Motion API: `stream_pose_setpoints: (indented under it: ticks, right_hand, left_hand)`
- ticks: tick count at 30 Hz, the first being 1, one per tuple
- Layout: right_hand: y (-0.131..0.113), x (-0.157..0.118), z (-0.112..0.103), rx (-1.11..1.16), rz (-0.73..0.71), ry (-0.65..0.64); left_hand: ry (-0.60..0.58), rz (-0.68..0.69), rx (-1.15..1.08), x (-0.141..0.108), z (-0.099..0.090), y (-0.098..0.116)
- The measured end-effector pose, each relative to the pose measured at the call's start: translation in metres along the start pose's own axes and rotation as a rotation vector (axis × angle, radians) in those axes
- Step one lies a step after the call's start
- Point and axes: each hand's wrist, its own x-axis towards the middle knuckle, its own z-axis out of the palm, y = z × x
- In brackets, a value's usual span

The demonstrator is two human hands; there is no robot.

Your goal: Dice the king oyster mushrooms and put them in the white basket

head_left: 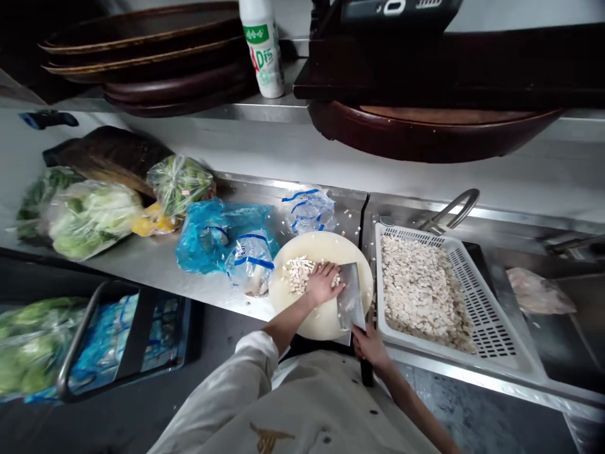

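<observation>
My right hand (370,347) is wrapped round the handle of a cleaver (350,295), its broad blade lying over the right part of a round, pale cutting board (312,325). My left hand (323,285) rests low over the board with its fingers stretched out and its thumb pointing toward the blade. White diced pieces (299,275), of a kind I cannot name for sure, lie heaped left of that hand. A few more show between its fingers and the cleaver.
Right of the board, a white perforated basket (494,328) holds many chopped pale pieces (418,290) beside a faucet (454,211). Clear bags (250,258), a blue bag (203,236) and bagged greens (94,214) lie leftward. A shelf overhead carries trays (174,88) and a white bottle (265,53).
</observation>
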Motion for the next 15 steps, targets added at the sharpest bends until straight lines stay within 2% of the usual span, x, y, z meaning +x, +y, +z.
stream_pose_setpoints:
  ticks: [2,5,8,11,13,15]
  right_hand:
    - [0.005,0.0,0.015,0.054,0.014,-0.014]
    - [-0.012,0.007,0.034,0.053,0.014,-0.11]
    - [-0.033,0.009,0.029,0.092,0.004,-0.229]
    - [-0.043,-0.006,-0.006,0.178,-0.081,-0.267]
    - [-0.043,-0.025,-0.04,0.213,-0.14,-0.217]
    - [-0.043,-0.046,-0.08,0.248,-0.162,-0.125]
  left_hand:
    - [0.068,-0.036,-0.031,-0.004,0.002,0.008]
    - [0.198,-0.116,-0.134,-0.003,0.001,0.009]
    - [0.321,-0.214,-0.231,0.005,-0.003,0.012]
    - [0.378,-0.225,-0.275,0.03,-0.006,0.042]
    - [0.369,-0.159,-0.316,0.055,-0.001,0.08]
    - [0.336,-0.061,-0.379,0.08,0.013,0.127]
